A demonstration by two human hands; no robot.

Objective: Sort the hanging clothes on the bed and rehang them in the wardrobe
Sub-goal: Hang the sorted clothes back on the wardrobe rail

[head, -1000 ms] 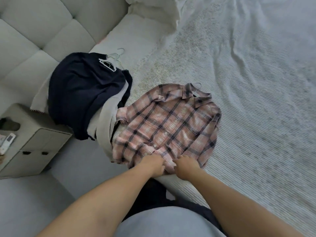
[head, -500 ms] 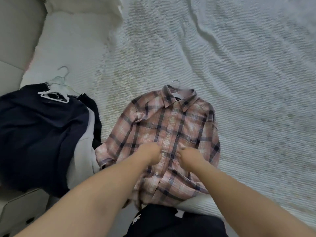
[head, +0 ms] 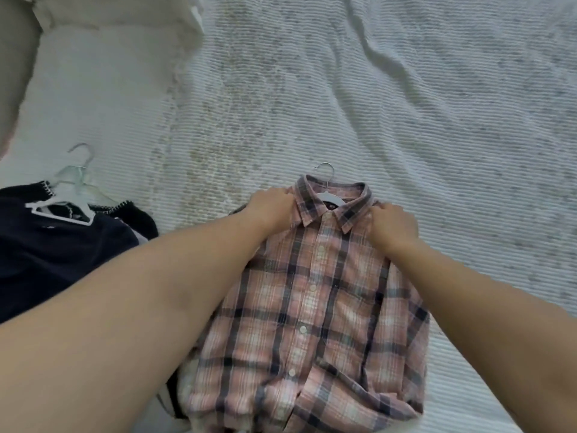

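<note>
Head view looks down on a pink plaid shirt (head: 315, 307) lying flat and buttoned on the white ribbed bedspread (head: 437, 120), its collar away from the person and its hanger hook (head: 326, 171) sticking out past the collar. The left hand (head: 271, 207) sits on the shirt's left shoulder just beside the collar, and the right hand (head: 395, 225) sits on the opposite shoulder. Both hands' fingers curl down into the cloth at the shoulder seams, gripping the shirt. To the left, well apart from the hands, a navy garment (head: 62, 254) lies on the bed with pale hangers (head: 71, 195) at its neck. Half a second ago both hands were together at the button placket around mid-chest; they have since gone up and spread apart to the shoulders, and the shirt appears larger and nearer the bottom of the view.
</note>
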